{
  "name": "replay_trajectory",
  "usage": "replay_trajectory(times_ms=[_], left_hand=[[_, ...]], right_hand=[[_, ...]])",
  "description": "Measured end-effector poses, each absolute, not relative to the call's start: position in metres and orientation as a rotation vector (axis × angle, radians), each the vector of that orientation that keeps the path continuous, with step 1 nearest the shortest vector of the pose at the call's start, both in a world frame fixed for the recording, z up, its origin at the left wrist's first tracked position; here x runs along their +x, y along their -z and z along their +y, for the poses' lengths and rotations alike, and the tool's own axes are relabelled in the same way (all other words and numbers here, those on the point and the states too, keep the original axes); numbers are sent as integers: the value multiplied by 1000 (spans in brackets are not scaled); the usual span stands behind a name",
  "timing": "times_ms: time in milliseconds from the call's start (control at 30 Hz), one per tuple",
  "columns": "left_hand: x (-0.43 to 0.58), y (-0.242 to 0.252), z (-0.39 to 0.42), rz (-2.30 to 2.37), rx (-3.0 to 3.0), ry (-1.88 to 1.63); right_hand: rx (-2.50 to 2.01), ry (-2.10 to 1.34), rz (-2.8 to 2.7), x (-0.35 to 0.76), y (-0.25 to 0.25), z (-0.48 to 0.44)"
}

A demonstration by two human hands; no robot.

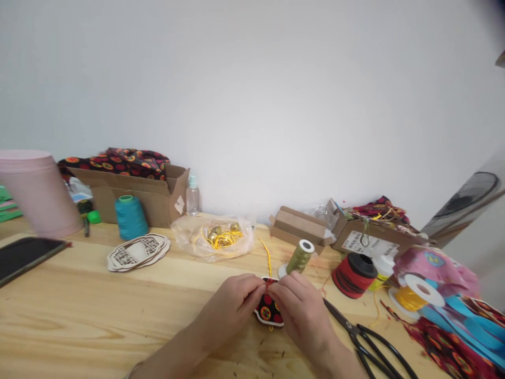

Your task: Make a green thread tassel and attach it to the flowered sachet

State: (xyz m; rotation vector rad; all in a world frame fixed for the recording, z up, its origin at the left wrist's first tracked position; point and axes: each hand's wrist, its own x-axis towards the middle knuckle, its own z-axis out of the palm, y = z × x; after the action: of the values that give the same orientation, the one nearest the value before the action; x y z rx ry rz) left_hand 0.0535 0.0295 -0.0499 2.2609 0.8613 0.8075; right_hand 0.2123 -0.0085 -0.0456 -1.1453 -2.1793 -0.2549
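My left hand (pixel 232 307) and my right hand (pixel 302 310) meet at the top of a small black pouch with red and orange dots (pixel 268 311) lying on the wooden table (pixel 79 310). Both hands pinch the pouch's top edge, fingers closed. A yellow cord (pixel 268 256) runs up from the pouch toward the back. An olive thread spool (pixel 300 256) stands just behind my right hand.
Black scissors (pixel 363 337) lie right of my right hand. A red spool (pixel 354 275), yellow ribbon roll (pixel 414 296) and blue ribbon (pixel 461 321) sit at right. A bag of gold bells (pixel 215 237), teal spool (pixel 130 217), wooden cutouts (pixel 138 251), cardboard boxes (pixel 158 197), pink container (pixel 37 192) and phone (pixel 23 255) stand behind and left.
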Motion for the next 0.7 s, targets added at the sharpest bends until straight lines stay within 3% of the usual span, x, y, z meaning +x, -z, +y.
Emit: replay_trajectory(times_ms=[700], left_hand=[[60,54,28,918,2103,-841]], right_hand=[[-1209,205,-2173,211,50,-6]])
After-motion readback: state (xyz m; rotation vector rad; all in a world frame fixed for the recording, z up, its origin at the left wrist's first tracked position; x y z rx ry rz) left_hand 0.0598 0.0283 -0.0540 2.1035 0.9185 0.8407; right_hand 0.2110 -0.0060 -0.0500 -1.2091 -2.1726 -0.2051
